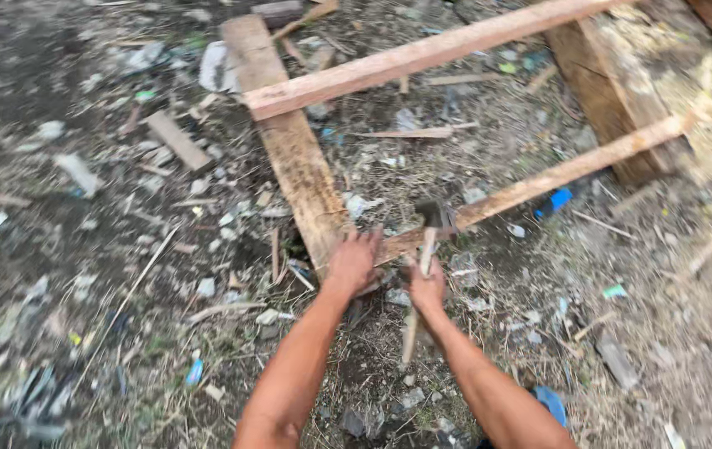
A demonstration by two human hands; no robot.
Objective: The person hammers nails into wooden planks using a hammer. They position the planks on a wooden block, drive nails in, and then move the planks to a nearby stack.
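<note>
Hammer (427, 241) held in right hand (427, 288), fist clenched around the pale wooden handle partway along its length; dark metal head up, at or just over the near end of a slanting wooden batten (556, 176). Whether the head touches the wood cannot be told, as the view is blurred there. Handle's free end points down past the wrist toward the ground.

Left hand (351, 263) spread palm down, fingers released and flat, pressing where the near end of the wide plank (294, 154) meets the batten's end. It grips nothing.

Wide plank lies flat on the ground (81, 249), running away from the person toward upper left. A second, paler batten (422, 54) crosses over the plank's far part and runs up to the right. Slanting batten also runs up to the right, reaching a thick reddish-brown board (610, 100) lying at upper right.

Ground is dark soil strewn with wood scraps, twigs, bits of paper and plastic. A short loose block of wood (177, 141) lies left of the plank, well apart from both hands. Small blue scrap (557, 200) just below the slanting batten.
</note>
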